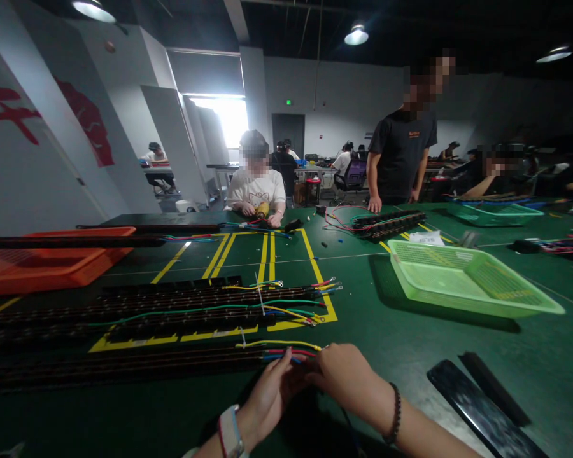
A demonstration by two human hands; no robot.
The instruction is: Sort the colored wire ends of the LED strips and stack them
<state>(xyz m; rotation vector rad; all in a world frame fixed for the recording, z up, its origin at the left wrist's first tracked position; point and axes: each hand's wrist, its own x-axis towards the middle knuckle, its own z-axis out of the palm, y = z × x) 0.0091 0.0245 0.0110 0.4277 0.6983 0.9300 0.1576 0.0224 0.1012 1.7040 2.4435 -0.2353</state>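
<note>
My left hand (274, 391) is closed around coloured wires (293, 351) near the end of a long black strip. Against it, my right hand (346, 375) pinches the tips of the same wires; its fingertips are mostly hidden. Red, blue and yellow wires run from the black strip (181, 362) into both hands, the yellow wire (262, 344) on top. Just beyond lie several more long dark strips (195, 308), with green, yellow, red and blue wires ending in ring terminals (334, 287).
A light green basket (472, 280) sits at right, an orange tray (62, 280) at left. Near my right arm lie a phone (477, 401) and a black strip (494, 388). Across the green table (363, 331), one person (256, 178) sits and another (401, 152) stands.
</note>
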